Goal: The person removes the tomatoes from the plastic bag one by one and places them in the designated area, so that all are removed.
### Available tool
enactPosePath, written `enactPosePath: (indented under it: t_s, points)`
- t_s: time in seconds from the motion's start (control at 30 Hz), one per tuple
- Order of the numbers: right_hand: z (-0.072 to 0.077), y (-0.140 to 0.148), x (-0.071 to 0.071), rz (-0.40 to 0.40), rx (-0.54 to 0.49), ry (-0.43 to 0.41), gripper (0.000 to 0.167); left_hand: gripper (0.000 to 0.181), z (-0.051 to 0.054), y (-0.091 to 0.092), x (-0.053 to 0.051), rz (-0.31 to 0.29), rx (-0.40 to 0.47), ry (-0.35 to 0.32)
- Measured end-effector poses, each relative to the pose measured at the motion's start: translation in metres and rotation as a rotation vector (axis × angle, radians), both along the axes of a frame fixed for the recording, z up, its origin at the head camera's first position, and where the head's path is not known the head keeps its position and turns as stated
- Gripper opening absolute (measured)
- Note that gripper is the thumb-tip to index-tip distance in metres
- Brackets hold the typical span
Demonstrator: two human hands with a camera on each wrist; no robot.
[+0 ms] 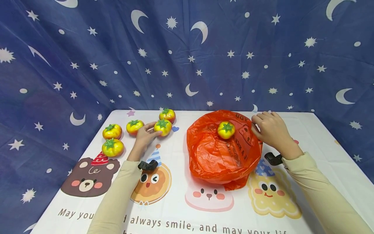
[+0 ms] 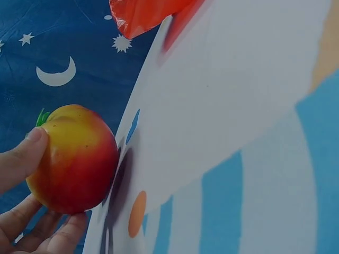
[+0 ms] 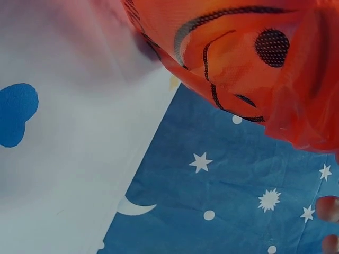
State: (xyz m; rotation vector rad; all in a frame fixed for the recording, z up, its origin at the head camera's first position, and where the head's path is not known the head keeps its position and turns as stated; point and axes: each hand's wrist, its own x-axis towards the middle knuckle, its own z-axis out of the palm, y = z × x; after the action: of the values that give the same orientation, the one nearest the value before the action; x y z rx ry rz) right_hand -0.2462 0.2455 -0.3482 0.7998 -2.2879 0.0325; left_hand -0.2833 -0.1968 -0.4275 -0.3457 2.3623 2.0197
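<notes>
My left hand (image 1: 143, 137) grips a glossy yellow-red tomato (image 1: 163, 128) with a green leafy top. In the left wrist view, the thumb presses one side of the tomato (image 2: 77, 164) and fingertips support it below. Another tomato (image 1: 168, 114) lies just behind the held one. An opened red plastic bag (image 1: 204, 156) stands on the table, with one tomato (image 1: 226, 130) inside near its back wall. At the bag's right rim, my right hand (image 1: 270, 128) holds the plastic. The right wrist view shows the printed bag (image 3: 233, 58) close up, with only some fingertips (image 3: 328, 209) at the edge.
Left of my left hand lie more tomatoes: one (image 1: 134, 128) close to the fingers and two further left, a rear one (image 1: 112, 132) and a front one (image 1: 113, 148). A white tablecloth (image 1: 181, 191) with cartoon prints covers the table. A blue starry curtain (image 1: 175, 42) hangs behind.
</notes>
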Motion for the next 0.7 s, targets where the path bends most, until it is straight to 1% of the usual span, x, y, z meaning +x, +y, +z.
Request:
enactPosePath:
  t_s: [0.13, 0.27, 0.37, 0.47, 0.6, 0.7]
  points:
    - [-0.0005, 0.0008, 0.0001, 0.006, -0.002, 0.005, 0.009, 0.061, -0.002, -0.0001, -0.0008, 0.004, 0.031, -0.019]
    - [-0.0006, 0.0012, 0.0, 0.003, -0.002, 0.0, 0.009, 0.062, -0.0024, -0.0007, 0.0, 0.001, 0.019, -0.036]
    - [-0.0006, 0.0013, 0.0002, 0.001, -0.001, -0.004, 0.009, 0.062, -0.0028, -0.0017, 0.0003, -0.005, 0.029, -0.047]
    - [-0.0003, 0.0012, 0.0, 0.001, -0.001, 0.0, 0.009, 0.062, -0.0039, -0.0027, -0.0002, -0.013, 0.039, -0.051]
    - [-0.0002, 0.0011, -0.0001, -0.003, 0.0, 0.001, 0.009, 0.062, -0.004, -0.0032, -0.0001, -0.018, 0.028, -0.056]
    - [-0.0002, 0.0014, 0.0, -0.004, 0.002, 0.001, 0.009, 0.062, -0.0034, -0.0035, -0.0004, -0.011, 0.023, -0.07]
